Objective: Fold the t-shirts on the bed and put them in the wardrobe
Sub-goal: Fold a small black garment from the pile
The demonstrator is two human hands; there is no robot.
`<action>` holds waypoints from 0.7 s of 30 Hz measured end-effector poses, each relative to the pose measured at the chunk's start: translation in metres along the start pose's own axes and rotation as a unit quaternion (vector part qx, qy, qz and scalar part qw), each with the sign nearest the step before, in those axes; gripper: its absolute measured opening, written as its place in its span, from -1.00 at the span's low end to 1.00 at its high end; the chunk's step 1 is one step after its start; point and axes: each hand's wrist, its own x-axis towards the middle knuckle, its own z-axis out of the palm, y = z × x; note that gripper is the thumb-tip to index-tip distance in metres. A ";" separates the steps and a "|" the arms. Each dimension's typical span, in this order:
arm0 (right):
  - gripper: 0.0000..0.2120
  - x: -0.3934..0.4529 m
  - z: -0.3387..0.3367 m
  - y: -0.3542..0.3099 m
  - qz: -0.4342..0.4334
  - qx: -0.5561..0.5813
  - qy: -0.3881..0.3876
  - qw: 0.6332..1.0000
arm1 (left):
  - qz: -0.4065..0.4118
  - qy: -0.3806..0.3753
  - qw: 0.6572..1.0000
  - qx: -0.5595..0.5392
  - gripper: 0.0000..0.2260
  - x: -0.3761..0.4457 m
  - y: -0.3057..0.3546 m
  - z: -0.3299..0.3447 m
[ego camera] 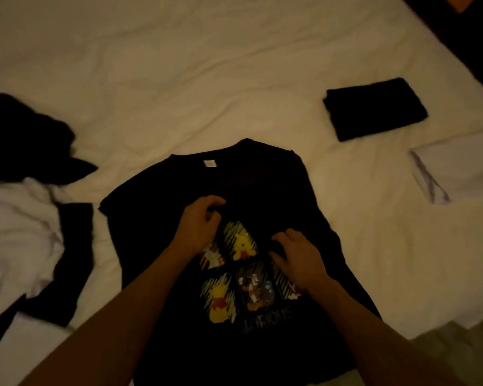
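A black t-shirt (156, 218) with a yellow cartoon-bear print lies spread on the white bed (179, 79), collar away from me, its right side folded inward. My left hand (200, 222) pinches a dark fold of its fabric above the print. My right hand (296, 253) grips the fabric at the print's right edge, fingers curled. A folded black t-shirt (374, 108) lies at the right. At the left sits a loose heap of black clothing (25, 135) and white clothing (17, 232). No wardrobe is in view.
A white folded cloth or pillow (457, 174) lies at the right edge of the bed. Dark floor or furniture (474, 37) borders the bed at the upper right. The bed's near corner (444, 344) drops away at the lower right.
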 end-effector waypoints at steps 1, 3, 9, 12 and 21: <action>-0.64 0.002 -0.004 -0.001 -0.005 0.001 -0.004 1.000 | 0.015 0.046 0.999 0.021 -0.77 -0.015 -0.007 -0.004; -0.60 0.009 -0.013 -0.007 -0.014 0.020 -0.008 1.000 | 0.007 0.140 0.988 0.067 -0.80 -0.044 -0.020 -0.009; -0.58 0.070 -0.025 -0.026 -0.013 0.004 -0.039 0.999 | -0.159 0.197 0.956 0.150 -0.28 -0.073 -0.050 0.005; -0.33 0.094 -0.015 -0.039 0.008 -0.073 -0.093 0.993 | -0.178 0.220 0.946 0.160 -0.20 -0.060 -0.054 0.011; -0.71 0.107 0.002 -0.044 -0.001 -0.127 -0.040 0.991 | -0.148 0.151 0.939 0.273 -0.48 -0.043 -0.049 0.016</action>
